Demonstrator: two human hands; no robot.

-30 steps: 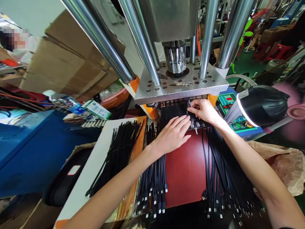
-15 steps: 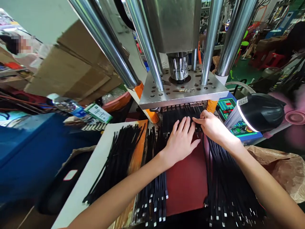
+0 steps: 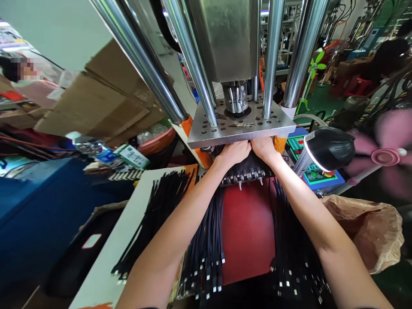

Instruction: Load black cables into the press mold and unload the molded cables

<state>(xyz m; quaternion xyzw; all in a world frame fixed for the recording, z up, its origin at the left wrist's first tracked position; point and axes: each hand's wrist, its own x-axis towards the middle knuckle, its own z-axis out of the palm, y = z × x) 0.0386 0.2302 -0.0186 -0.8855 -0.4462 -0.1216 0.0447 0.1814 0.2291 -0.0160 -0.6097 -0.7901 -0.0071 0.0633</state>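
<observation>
Fixture [image 3: 246, 175], beneath left grip [image 3: 237, 151] and right grip [image 3: 264, 148]

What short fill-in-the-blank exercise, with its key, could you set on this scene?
The left hand and right hand reach under a metal plate pierced by many ____.
Black cables lie beside a panel coloured ____.
The large fan at far right is coloured ____.

Missing words: holes; red; pink.
</observation>
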